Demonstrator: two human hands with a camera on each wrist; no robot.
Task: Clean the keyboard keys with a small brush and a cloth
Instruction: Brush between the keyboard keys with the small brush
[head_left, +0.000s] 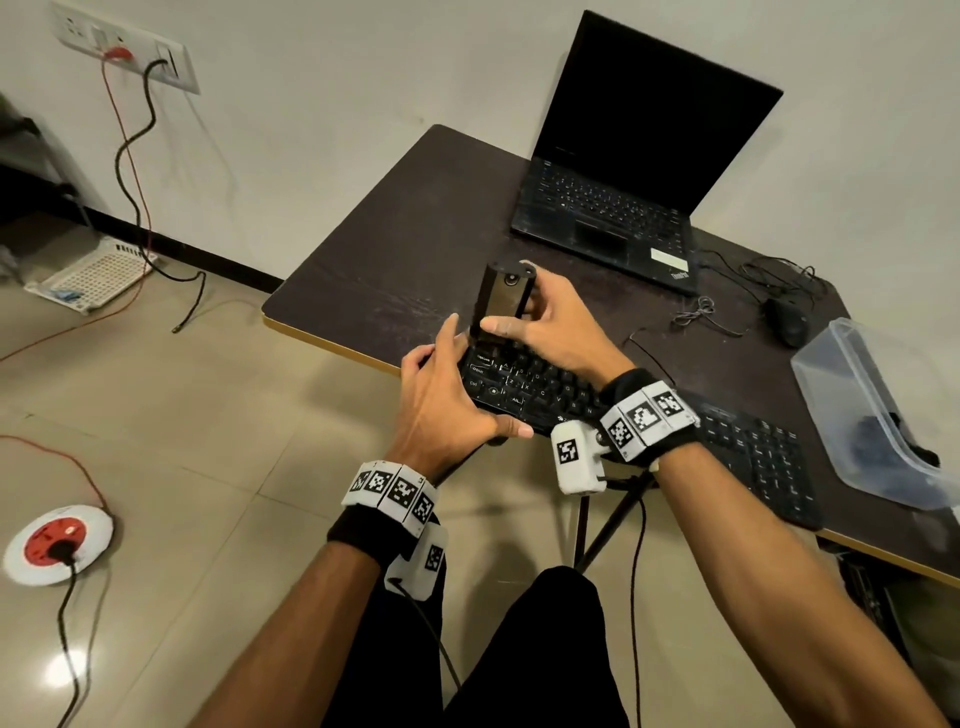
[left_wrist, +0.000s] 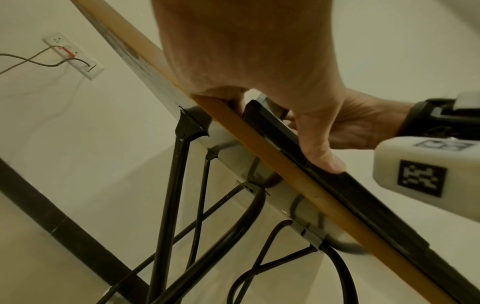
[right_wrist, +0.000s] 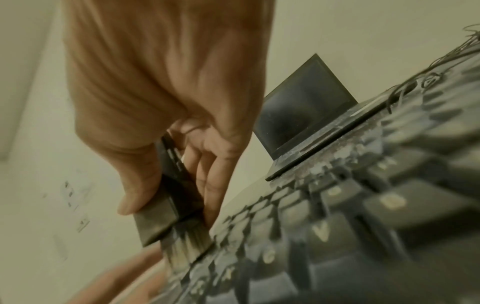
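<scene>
A black keyboard (head_left: 545, 387) lies along the near edge of the dark table (head_left: 395, 260). My left hand (head_left: 447, 400) grips its left end, thumb along the front rim (left_wrist: 322, 156). My right hand (head_left: 540, 327) pinches a dark block-shaped brush (head_left: 504, 301) upright between thumb and fingers. Its bristles (right_wrist: 187, 244) touch the keys at the keyboard's upper left corner (right_wrist: 259, 236). No cloth shows in any view.
An open black laptop (head_left: 623, 171) stands at the back of the table. A black mouse (head_left: 787, 319) with tangled cable lies to its right. A clear plastic container (head_left: 872, 410) sits at the right edge. Cables and a power hub (head_left: 54, 543) lie on the floor.
</scene>
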